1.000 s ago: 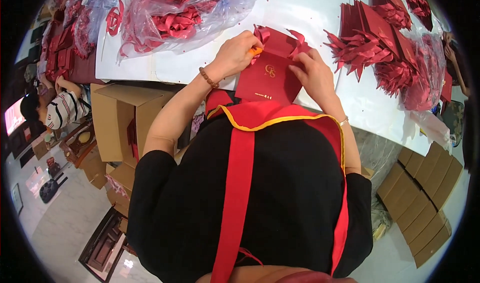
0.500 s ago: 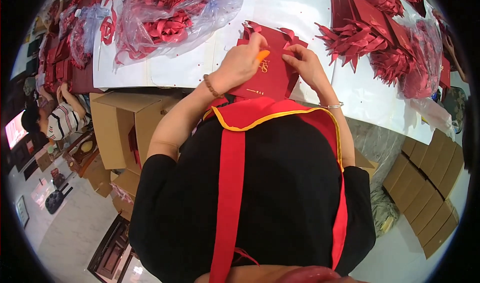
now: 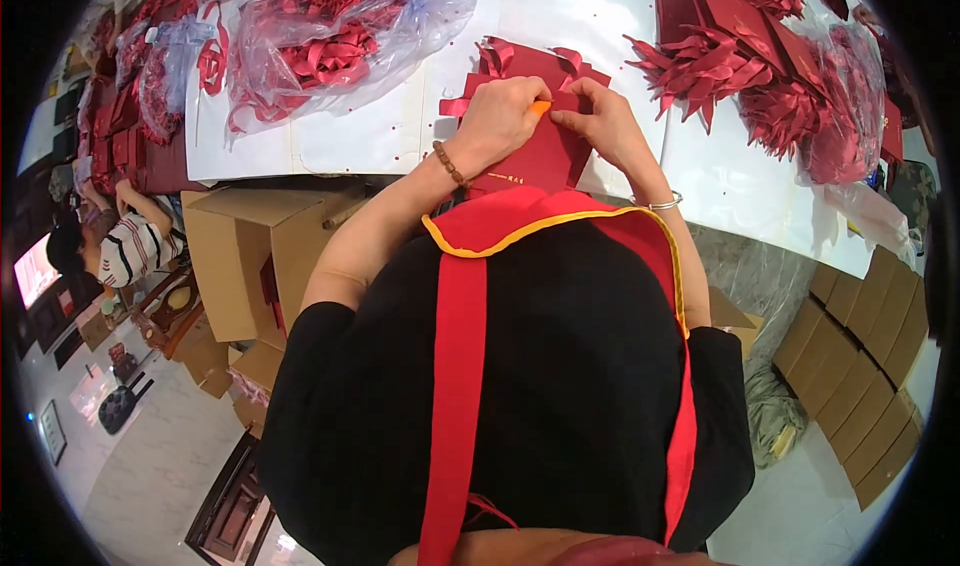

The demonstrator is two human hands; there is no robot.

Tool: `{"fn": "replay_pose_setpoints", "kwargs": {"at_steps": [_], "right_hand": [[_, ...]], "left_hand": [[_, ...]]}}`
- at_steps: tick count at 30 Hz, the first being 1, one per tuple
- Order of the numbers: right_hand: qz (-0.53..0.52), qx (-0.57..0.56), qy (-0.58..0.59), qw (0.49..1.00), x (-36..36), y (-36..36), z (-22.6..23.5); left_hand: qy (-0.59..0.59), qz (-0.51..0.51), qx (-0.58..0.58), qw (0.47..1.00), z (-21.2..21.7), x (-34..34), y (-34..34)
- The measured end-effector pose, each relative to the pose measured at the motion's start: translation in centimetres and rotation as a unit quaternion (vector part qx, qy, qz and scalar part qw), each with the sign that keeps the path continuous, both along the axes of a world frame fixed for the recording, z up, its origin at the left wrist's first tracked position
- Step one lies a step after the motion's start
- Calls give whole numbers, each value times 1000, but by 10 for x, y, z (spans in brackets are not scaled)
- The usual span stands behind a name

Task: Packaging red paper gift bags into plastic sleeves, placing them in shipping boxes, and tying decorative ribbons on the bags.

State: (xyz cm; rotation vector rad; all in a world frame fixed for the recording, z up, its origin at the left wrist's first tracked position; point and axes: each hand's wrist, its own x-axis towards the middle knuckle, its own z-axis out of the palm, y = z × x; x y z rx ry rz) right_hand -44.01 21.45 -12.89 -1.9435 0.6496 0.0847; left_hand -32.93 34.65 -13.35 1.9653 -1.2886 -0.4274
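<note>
Seen from above, a person in a black top with a red, yellow-edged sash [image 3: 455,366] fills the lower middle of the view, both forearms reaching up to a white surface [image 3: 370,131]. The left hand [image 3: 500,121], a bead bracelet [image 3: 449,164] on its wrist, is closed in a pinch on the top edge of a dark red folder [image 3: 535,156], with a small orange piece [image 3: 540,107] showing at its fingertips. The right hand [image 3: 605,126], a thin bangle [image 3: 662,204] on its wrist, is closed too, its fingertips pinching the same edge just beside the left hand, so the two nearly touch. The folder lies on the near edge of the surface, straight ahead of the person, with red ribbon ends [image 3: 500,56] sticking out beyond the hands. To the left, below the surface, stands an open cardboard box [image 3: 240,256], and further left another person's striped sleeve [image 3: 130,251] shows. To the right, on the floor, lies a row of flat brown boxes [image 3: 860,356]. Further back on the surface, at upper left, a clear plastic bag [image 3: 340,26] holds red ribbon bows. At upper right a heap of dark red folders with bows [image 3: 740,46] spreads toward the far edge.
</note>
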Motion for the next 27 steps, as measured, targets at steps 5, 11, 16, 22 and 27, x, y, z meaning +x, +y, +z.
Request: {"fn": "replay_pose_setpoints", "kwargs": {"at_steps": [5,11,16,22,27], "right_hand": [[-10,38,-3,999,-2,-1,-4],[-29,102,-33,994,-4,-1,-9],[-41,121,-32,991,-4,1,-9],[-39,97,-32,994,-6,1,-15],[-38,78,-33,996,-7,2,-8]], "left_hand": [[51,14,27,998,1,1,-3],[106,52,7,993,3,4,-9],[259,51,112,958,9,8,-11],[110,73,57,990,7,-7,-13],[153,114,20,981,9,-14,-12]]}}
